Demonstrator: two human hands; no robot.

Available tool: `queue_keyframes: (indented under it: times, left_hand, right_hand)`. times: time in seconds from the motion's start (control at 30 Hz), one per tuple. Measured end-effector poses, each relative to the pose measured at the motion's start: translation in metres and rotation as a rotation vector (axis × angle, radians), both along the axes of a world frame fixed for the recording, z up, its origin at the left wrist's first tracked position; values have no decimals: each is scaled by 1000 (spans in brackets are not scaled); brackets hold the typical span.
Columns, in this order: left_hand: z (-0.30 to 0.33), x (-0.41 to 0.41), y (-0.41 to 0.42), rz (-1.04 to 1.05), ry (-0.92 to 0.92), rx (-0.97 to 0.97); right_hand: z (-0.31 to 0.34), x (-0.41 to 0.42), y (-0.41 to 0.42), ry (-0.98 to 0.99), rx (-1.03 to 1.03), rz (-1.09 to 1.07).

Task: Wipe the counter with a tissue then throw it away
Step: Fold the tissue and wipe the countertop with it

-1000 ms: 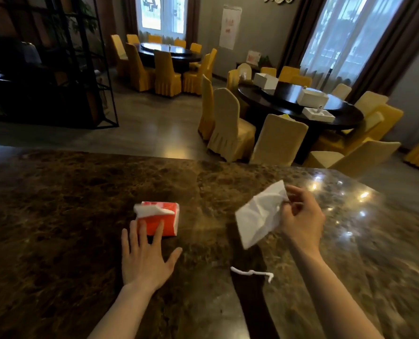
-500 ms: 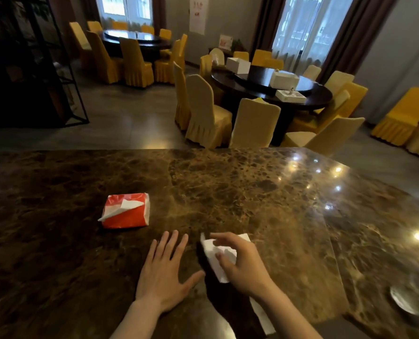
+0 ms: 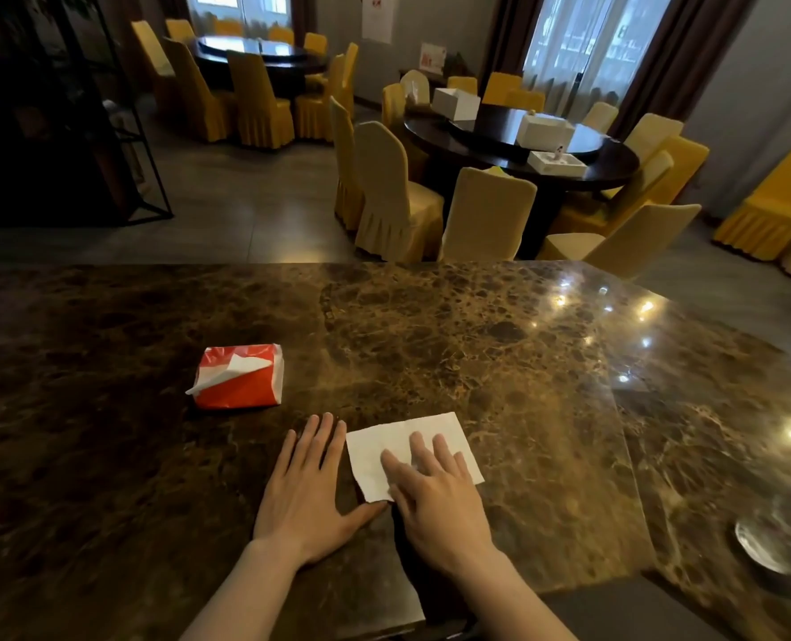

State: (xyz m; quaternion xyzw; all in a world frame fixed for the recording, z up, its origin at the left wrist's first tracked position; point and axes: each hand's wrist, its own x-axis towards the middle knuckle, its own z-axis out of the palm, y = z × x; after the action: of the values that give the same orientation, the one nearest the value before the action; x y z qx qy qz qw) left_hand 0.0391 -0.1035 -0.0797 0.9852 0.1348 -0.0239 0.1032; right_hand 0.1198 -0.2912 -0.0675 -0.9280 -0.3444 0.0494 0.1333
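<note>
A white tissue [image 3: 400,444] lies spread flat on the dark marble counter [image 3: 477,344], near its front edge. My right hand [image 3: 435,501] rests palm down on the tissue's near right part, fingers stretched out and pressing it to the stone. My left hand [image 3: 310,492] lies flat on the bare counter just left of the tissue, fingers apart, thumb touching its near corner. A red tissue pack [image 3: 241,377] with a white sheet poking out sits to the far left of both hands.
A round glass dish [image 3: 763,543] sits at the counter's right edge. Beyond the counter stand yellow-covered chairs [image 3: 393,196] around a dark round table [image 3: 523,141] with white boxes on it. A black metal shelf [image 3: 61,131] stands at the far left.
My right hand brought the tissue down from the air onto the counter and spread it flat under the palm. My left hand slid right, away from the red pack.
</note>
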Motion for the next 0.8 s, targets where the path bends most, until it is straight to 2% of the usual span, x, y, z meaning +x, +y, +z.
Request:
queue_keyframes:
  times: [0.1, 0.33, 0.4, 0.53, 0.6, 0.8]
  left_hand:
    - [0, -4, 0, 14, -6, -10]
    - [-4, -4, 1, 13, -25, -2]
    - [-5, -4, 2, 12, -20, 3]
    - [-6, -4, 2, 10, 0, -18]
    - [-6, -3, 2, 21, -14, -30]
    - [-8, -3, 2, 67, -20, -15]
  right_hand:
    - [-4, 7, -5, -16, -32, -50]
    - [3, 36, -33, 27, -9, -317]
    - [1, 28, -23, 27, 17, -253]
    - [-7, 1, -2, 40, 128, 35]
    - [-7, 1, -2, -5, 161, 53]
    - [5, 37, -30, -28, 104, -263]
